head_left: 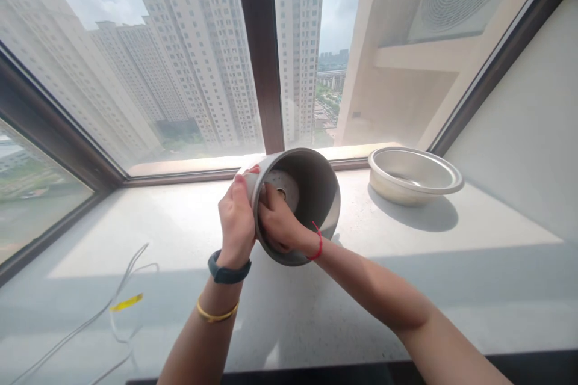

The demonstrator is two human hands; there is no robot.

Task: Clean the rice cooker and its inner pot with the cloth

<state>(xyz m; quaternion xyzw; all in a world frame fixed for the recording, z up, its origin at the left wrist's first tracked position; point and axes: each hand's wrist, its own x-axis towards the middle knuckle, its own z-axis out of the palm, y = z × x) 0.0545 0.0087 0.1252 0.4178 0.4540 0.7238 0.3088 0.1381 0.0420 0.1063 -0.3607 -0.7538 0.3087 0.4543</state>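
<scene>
A round metal cooker body (316, 192) is held tilted on its side above the white sill, its open mouth facing me. My left hand (235, 219) grips its outer wall and rim from the left, fingers wrapped round it. My right hand (279, 224) reaches inside the pot, fingers curled against the pale heating plate at its bottom; whether they hold a cloth or anything else is hidden.
A shallow metal bowl (413, 173) stands on the white sill (474, 264) at the back right. A white cable (118, 289) with a yellow tag lies at the left. Window glass and a dark frame post (259, 54) rise right behind the sill.
</scene>
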